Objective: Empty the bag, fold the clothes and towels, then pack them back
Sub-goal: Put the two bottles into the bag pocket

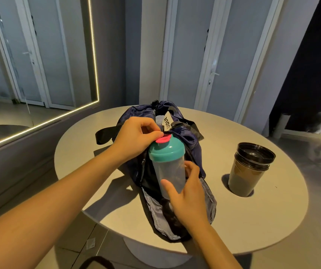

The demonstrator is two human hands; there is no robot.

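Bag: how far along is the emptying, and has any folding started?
Early. Done: one dark cup stands out on the table. In hand: the right grip holds the teal-lidded bottle upright in the open bag; the left grip is at its top. Left: no clothes or towels are out, so folding and repacking remain.

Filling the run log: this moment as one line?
step: emptying bag | right hand: grips shaker bottle, upright in opening | left hand: pinches bag edge by cap | table: dark cup

L hand (136, 133) pinches bag (187, 137) edge; R hand (189, 199) grips shaker (168, 164); arms extended.
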